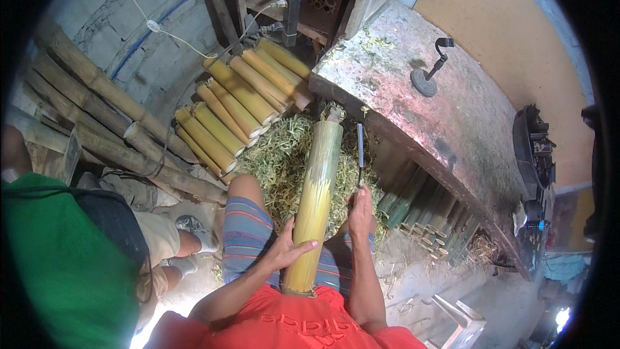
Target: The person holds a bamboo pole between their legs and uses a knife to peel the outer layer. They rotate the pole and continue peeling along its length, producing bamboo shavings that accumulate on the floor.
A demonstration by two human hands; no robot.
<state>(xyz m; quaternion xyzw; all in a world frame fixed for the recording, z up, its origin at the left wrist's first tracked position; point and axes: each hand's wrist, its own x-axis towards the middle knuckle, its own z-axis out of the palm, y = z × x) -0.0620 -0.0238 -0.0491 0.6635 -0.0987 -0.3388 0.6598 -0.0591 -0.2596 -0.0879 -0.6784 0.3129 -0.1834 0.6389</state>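
A thick bamboo tube [314,200] slants up from my lap, its lower end against my red shirt. The lower part is scraped yellow, while the upper part keeps green skin, with a ragged border between. The far end meets a small support [333,114] at the table's edge. My left hand [289,247] wraps round the tube's lower part, thumb across the top. To the right of the tube, my right hand [361,212] is closed round the handle of a knife [360,147]. The narrow grey blade points away from me, apart from the bamboo.
Green shavings [274,155] pile beyond my knees. Scraped yellow bamboo tubes [242,87] lie in rows at the far left; green tubes [426,203] are stacked under the worktable [465,123]. A phone stand [426,77] is on the tabletop. Someone in green [64,252] is close on my left.
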